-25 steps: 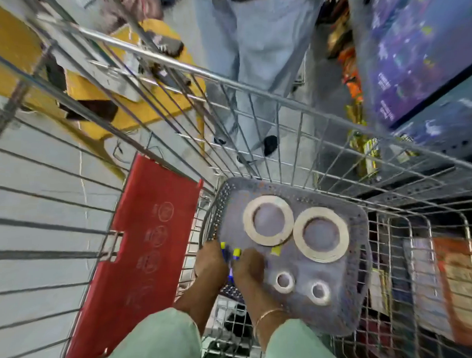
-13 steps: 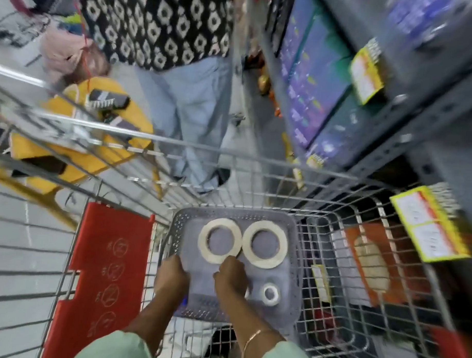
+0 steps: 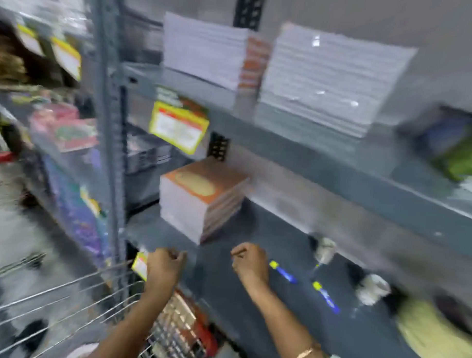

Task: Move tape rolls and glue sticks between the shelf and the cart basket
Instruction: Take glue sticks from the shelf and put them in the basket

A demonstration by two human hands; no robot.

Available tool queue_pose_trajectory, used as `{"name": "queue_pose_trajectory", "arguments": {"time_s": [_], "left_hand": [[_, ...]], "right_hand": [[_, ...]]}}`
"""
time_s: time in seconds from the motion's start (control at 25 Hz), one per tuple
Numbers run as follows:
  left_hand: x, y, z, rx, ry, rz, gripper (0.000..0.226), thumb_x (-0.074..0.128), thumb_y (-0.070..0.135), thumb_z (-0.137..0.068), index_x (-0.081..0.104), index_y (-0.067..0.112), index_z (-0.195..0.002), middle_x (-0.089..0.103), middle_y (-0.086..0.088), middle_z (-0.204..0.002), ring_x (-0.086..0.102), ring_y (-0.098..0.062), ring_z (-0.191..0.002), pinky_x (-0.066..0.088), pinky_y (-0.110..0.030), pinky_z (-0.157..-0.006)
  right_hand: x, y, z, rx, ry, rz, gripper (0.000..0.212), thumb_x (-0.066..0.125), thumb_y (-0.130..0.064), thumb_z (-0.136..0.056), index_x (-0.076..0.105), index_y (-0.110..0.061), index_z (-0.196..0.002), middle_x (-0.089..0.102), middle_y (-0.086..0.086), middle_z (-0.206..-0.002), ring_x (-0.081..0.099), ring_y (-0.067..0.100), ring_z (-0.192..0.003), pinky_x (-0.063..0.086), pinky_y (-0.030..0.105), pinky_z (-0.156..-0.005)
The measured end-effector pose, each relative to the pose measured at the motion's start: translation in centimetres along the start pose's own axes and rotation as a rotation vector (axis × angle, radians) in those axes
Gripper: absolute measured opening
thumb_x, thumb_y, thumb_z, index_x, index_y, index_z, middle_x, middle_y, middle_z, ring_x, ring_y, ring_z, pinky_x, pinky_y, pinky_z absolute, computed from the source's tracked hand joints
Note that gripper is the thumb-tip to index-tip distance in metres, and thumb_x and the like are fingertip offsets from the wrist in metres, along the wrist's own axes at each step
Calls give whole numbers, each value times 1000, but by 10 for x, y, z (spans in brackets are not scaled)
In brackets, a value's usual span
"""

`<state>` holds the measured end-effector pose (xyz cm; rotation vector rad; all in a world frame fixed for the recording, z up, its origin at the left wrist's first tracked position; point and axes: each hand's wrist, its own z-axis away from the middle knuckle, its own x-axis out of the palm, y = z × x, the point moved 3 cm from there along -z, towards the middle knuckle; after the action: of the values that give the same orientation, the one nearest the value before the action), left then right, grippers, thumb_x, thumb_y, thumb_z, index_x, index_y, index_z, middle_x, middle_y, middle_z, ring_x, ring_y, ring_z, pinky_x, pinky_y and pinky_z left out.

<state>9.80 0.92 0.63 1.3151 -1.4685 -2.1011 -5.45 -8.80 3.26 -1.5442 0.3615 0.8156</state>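
- Lowest in the frame, two forearms rise from the bottom edge; the right one carries a thin bracelet [image 3: 305, 351] near the lower right.
- At lower left the wire cart [image 3: 64, 301] shows its rim and grid, blurred by camera motion.
- The left hand [image 3: 163, 266] sits just left of centre, low in the frame, at the front edge of the dark shelf [image 3: 226, 280]. Its fingers are curled in; blur hides whether anything is inside them, so I cannot tell.
- The right hand [image 3: 249, 263] is at centre, over the shelf surface, with fingers curled into a loose fist. Whether it holds something cannot be made out.
- Just right of the right hand, a blue glue stick with a yellow cap [image 3: 283, 272] lies on the shelf, close to the knuckles but apart from them.
- Further toward the lower right, a second glue stick [image 3: 325, 297] lies at a similar slant, well clear of both hands.
- Right of the sticks sit two pale blurred objects, one [image 3: 324, 250] behind the sticks and one [image 3: 373, 289] nearer the right edge; what they are is unclear.
- Behind the hands, at centre, a stack of orange-covered books [image 3: 202, 199] rests on the same shelf.
- Above it, a yellow price tag [image 3: 177, 130] hangs from the upper shelf edge.
- Farthest, at the top, two white stacks of paper [image 3: 326, 83] stand on the upper shelf.
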Motion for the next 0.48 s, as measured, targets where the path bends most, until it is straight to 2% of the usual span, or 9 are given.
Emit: {"name": "queue_pose_trajectory", "arguments": {"time_s": [0.08,0.16,0.2,0.28,0.36,0.44,0.48], "left_hand": [[49,36,5,37,-169,-98,28,61,15,-85,66,-9,-71,71,-32,-85,69,-36,-82,48,-41,-65],[98,63,15,52,-316,-149,25,57,15,-85,66,-2,-70,73,-25,-91,69,-33,-86,46,-36,-61],[120,71,21,25,-370,-101,22,56,14,-85,66,-4,-77,72,-25,-95,69,-33,-84,48,-32,-60],[153,84,37,-39,-433,-26,24,56,13,-84,64,-8,-93,70,-27,-101,69,-36,-86,58,-37,-71],[173,95,47,-32,-413,-11,24,57,14,-83,64,-7,-93,69,-28,-103,68,-39,-91,58,-44,-79],[188,105,51,0,-397,-42,27,60,17,-82,64,-6,-96,68,-28,-106,67,-40,-95,58,-43,-80],[193,109,50,7,-405,-63,28,61,17,-81,64,-4,-98,67,-26,-108,66,-39,-98,58,-43,-81]], "right_hand": [[-60,34,-21,70,126,27,20,52,1,-83,71,2,-90,72,26,-98,67,36,-97,52,37,-81],[-109,74,-31,156,200,56,21,50,-4,-88,67,5,-98,68,27,-106,62,37,-103,46,29,-77],[-125,95,-33,197,207,76,23,50,-7,-90,65,4,-103,66,24,-111,60,36,-106,43,26,-77],[-144,132,-30,278,168,161,24,52,-11,-90,63,1,-108,64,21,-117,59,33,-110,41,24,-77],[-143,156,-25,293,71,290,17,61,-15,-84,66,-2,-94,67,22,-112,63,31,-107,41,25,-69],[-139,169,-22,283,22,343,13,67,-18,-78,66,-6,-74,69,24,-96,66,32,-100,33,25,-54],[-138,171,-22,287,32,344,14,68,-17,-78,66,-5,-71,68,23,-92,66,32,-99,31,25,-49]]}}
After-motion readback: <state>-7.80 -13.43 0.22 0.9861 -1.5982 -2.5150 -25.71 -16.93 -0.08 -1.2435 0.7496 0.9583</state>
